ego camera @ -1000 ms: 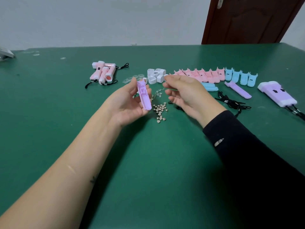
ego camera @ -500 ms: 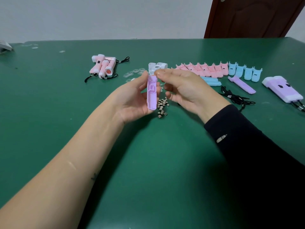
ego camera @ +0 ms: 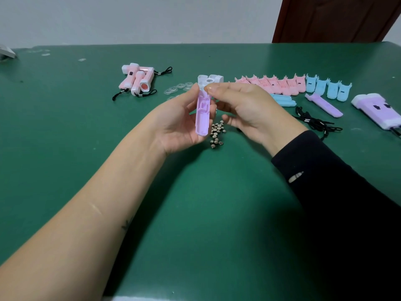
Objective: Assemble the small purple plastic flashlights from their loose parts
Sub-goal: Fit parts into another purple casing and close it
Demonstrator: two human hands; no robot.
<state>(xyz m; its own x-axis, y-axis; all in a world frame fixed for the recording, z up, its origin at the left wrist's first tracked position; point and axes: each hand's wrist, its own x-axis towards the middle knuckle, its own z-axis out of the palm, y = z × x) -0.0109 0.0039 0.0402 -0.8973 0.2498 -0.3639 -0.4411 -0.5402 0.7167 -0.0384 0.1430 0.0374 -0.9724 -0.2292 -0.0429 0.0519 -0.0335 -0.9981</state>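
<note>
My left hand [ego camera: 176, 120] holds a purple flashlight half-shell [ego camera: 202, 115] upright above the green table [ego camera: 195, 213], open side toward me. My right hand [ego camera: 245, 107] pinches at the shell's top end with thumb and forefinger; any small part between the fingertips is hidden. A pile of small button batteries [ego camera: 217, 133] lies just below the shell. Another purple half-shell [ego camera: 324, 104] lies at the right, and assembled purple flashlights [ego camera: 377, 110] sit at the far right.
Finished pink flashlights [ego camera: 138, 80] with black lanyards lie at the back left. White head caps [ego camera: 213, 79], clear lenses [ego camera: 178, 88], rows of pink shells [ego camera: 275, 84] and blue shells [ego camera: 328, 89], and loose black lanyards [ego camera: 314, 122] lie behind my hands.
My left hand turned the purple shell from tilted to upright and drew it nearer. My right hand closed in from the right and now pinches at the shell's top.
</note>
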